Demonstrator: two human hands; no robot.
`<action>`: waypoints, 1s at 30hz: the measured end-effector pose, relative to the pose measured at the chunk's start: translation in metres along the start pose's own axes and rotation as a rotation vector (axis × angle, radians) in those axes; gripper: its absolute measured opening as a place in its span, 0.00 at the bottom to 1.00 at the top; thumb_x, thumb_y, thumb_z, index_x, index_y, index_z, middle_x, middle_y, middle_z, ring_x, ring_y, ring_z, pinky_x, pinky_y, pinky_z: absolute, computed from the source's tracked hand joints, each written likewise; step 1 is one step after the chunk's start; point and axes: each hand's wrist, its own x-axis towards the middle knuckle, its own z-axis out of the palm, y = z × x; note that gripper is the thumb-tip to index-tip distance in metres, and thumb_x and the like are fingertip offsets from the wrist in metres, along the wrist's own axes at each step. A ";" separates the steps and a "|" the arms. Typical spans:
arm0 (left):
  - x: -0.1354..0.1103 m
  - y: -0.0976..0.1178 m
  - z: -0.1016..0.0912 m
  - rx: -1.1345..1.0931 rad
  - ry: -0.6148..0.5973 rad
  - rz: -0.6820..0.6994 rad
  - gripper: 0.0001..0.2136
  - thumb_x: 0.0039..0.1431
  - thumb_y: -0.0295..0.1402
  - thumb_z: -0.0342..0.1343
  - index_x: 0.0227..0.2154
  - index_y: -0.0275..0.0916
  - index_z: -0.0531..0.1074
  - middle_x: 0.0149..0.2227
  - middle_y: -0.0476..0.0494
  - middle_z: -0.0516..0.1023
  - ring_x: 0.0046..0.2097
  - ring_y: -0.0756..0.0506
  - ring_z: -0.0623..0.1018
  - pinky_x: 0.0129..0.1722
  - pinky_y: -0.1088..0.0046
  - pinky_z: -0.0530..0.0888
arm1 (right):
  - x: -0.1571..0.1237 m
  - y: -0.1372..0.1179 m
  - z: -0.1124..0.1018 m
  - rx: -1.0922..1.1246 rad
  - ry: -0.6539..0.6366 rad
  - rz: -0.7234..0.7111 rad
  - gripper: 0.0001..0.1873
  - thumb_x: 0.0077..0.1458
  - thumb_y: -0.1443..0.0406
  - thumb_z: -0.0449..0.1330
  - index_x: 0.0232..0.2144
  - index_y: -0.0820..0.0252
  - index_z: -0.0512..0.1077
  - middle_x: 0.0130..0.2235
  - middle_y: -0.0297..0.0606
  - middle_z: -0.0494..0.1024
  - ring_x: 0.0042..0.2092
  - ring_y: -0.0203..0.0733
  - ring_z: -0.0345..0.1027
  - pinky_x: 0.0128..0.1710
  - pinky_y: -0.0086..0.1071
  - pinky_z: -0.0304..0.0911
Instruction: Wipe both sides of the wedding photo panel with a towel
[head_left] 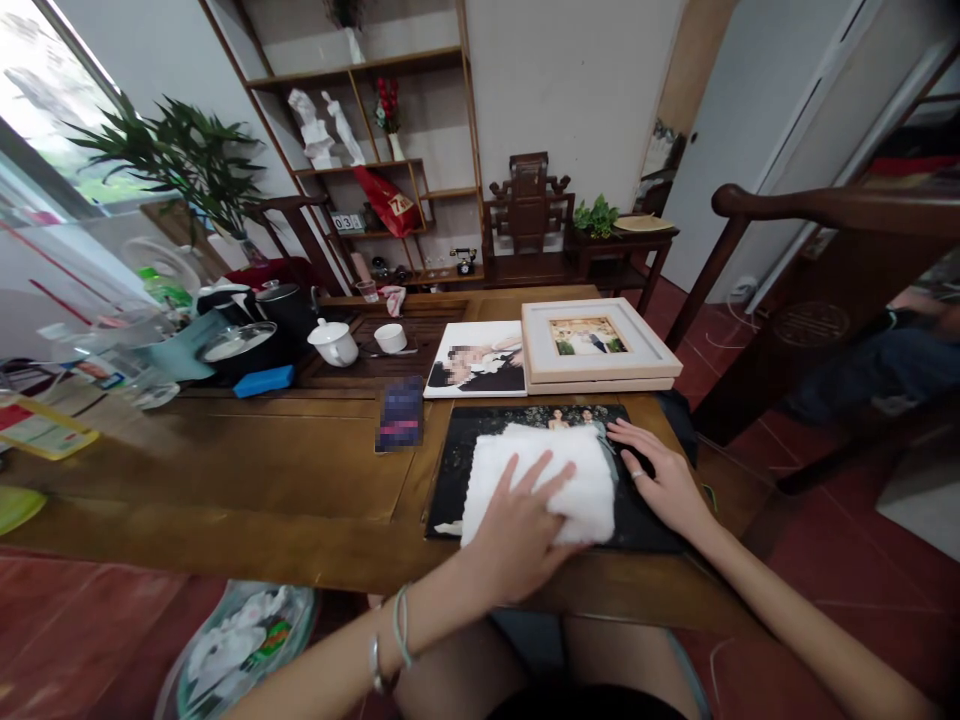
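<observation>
A dark photo album with a picture of two people on its cover lies flat near the table's front edge. Spread over much of it is a white cloth. My left hand presses on the cloth with its fingers apart. On the album's right part rests my right hand, fingers stretched out beside the cloth, holding nothing. Just behind the album are a white-edged photo print and a stack of framed pictures. A dark, blurred-out rectangular item lies to the left.
On the wooden table stand a white lidded teapot, a white cup, a blue block and plastic bottles. A waste bin sits below. To the right is a wooden chair.
</observation>
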 end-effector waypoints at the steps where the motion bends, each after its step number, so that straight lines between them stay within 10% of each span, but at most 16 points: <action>1: 0.011 -0.011 0.001 0.004 -0.011 -0.040 0.20 0.65 0.48 0.46 0.40 0.43 0.79 0.66 0.47 0.54 0.67 0.34 0.51 0.64 0.46 0.47 | 0.000 0.000 0.000 0.001 0.001 0.000 0.16 0.58 0.65 0.52 0.45 0.56 0.74 0.52 0.43 0.76 0.58 0.50 0.65 0.59 0.52 0.59; 7: 0.063 -0.041 0.009 0.077 -0.050 -0.120 0.21 0.65 0.49 0.45 0.44 0.42 0.77 0.66 0.43 0.54 0.66 0.29 0.50 0.59 0.37 0.52 | 0.001 0.001 0.001 0.004 0.006 -0.004 0.15 0.58 0.65 0.52 0.44 0.56 0.74 0.51 0.43 0.77 0.58 0.50 0.66 0.58 0.52 0.60; 17: -0.002 0.053 -0.002 0.046 -0.050 0.091 0.17 0.61 0.47 0.51 0.44 0.45 0.77 0.67 0.39 0.49 0.65 0.24 0.50 0.59 0.34 0.44 | 0.001 -0.001 -0.003 0.040 -0.027 -0.002 0.17 0.58 0.63 0.51 0.45 0.57 0.74 0.53 0.44 0.75 0.58 0.51 0.64 0.58 0.52 0.59; 26: 0.059 -0.005 0.006 0.114 -0.036 -0.110 0.20 0.65 0.49 0.45 0.44 0.44 0.77 0.66 0.42 0.55 0.65 0.28 0.53 0.57 0.37 0.56 | 0.001 0.001 0.000 0.012 -0.004 0.002 0.16 0.58 0.65 0.51 0.45 0.57 0.75 0.52 0.45 0.76 0.58 0.51 0.65 0.58 0.52 0.59; 30: 0.068 0.009 0.010 0.205 -0.021 -0.135 0.19 0.64 0.46 0.48 0.47 0.40 0.76 0.65 0.35 0.56 0.64 0.23 0.55 0.55 0.35 0.58 | 0.001 0.002 -0.001 0.012 -0.005 -0.004 0.17 0.57 0.65 0.51 0.45 0.59 0.74 0.52 0.46 0.76 0.58 0.51 0.66 0.57 0.52 0.60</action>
